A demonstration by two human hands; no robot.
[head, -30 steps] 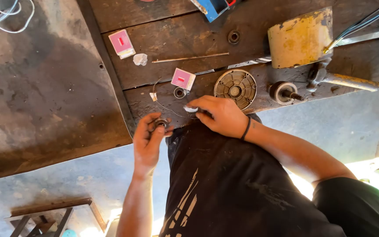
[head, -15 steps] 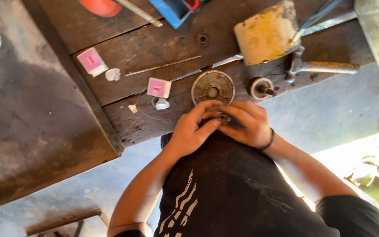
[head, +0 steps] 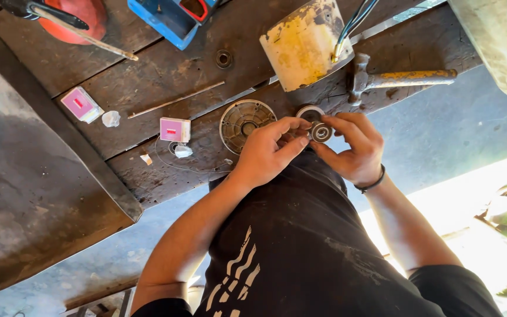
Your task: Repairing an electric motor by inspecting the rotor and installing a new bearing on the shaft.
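A workshop, clearly: a scarred, oil-dark wooden worktop (head: 148,88) carries a hammer (head: 400,79), a round metal cover plate (head: 243,122), a chipped yellow motor housing (head: 303,44) with wires, and a blue toolbox (head: 168,20).

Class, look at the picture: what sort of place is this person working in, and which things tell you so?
Probably a small repair workshop. A worn wooden bench holds a hammer, a round metal cover and a yellow housing with wires, while both hands, left hand and right hand, hold a bearing.
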